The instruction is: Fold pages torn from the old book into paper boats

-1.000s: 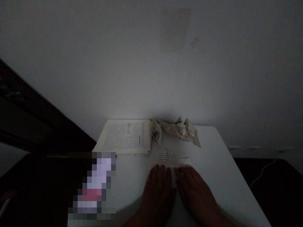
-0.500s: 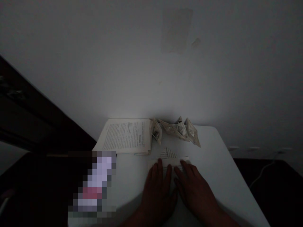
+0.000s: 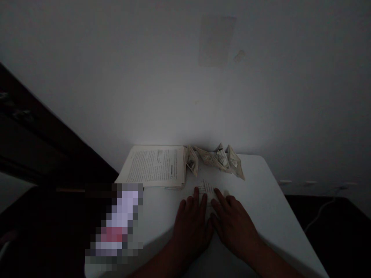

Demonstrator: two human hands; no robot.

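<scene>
In dim light, a folded sheet of printed paper lies on the white table, mostly hidden under both hands. My left hand lies flat on its left part with fingers stretched out. My right hand lies flat on its right part, fingers extended toward the paper's pointed tip. The hands sit side by side, nearly touching.
A stack of printed pages lies at the table's back left. Several folded paper boats stand in a row along the back edge by the wall. A blurred patch covers the table's left front. Dark floor lies off the right edge.
Both hands have slid forward over the folded paper toward its tip, covering more of it. The paper's wide lower band is now hidden under the fingers.
</scene>
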